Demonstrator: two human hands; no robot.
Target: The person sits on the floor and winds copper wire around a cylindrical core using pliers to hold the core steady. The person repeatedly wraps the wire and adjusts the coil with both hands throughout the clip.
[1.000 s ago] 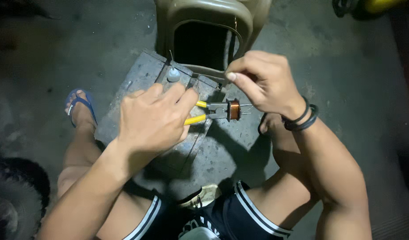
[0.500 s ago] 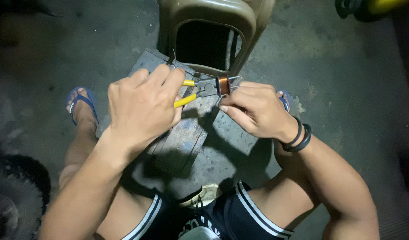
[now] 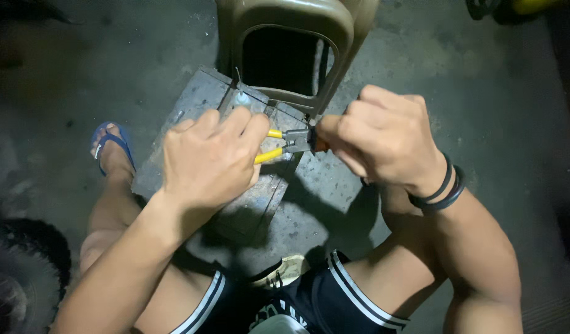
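1. The left hand (image 3: 211,158) is clenched round the yellow handles of the pliers (image 3: 284,145), whose steel nose points toward the right hand
2. The right hand (image 3: 381,139) is closed in a pinch on a small orange-brown part (image 3: 320,143) held right at the pliers' nose; little of the part shows past the fingers
3. Both hands hover just above a grey metal block (image 3: 316,198) on the floor; a tan chair (image 3: 291,18) stands beyond them
4. Risk, as I judge it: the nose works right against the right fingertips, so a slip off the small part could nip them, or the part could spring loose and drop to the dark floor
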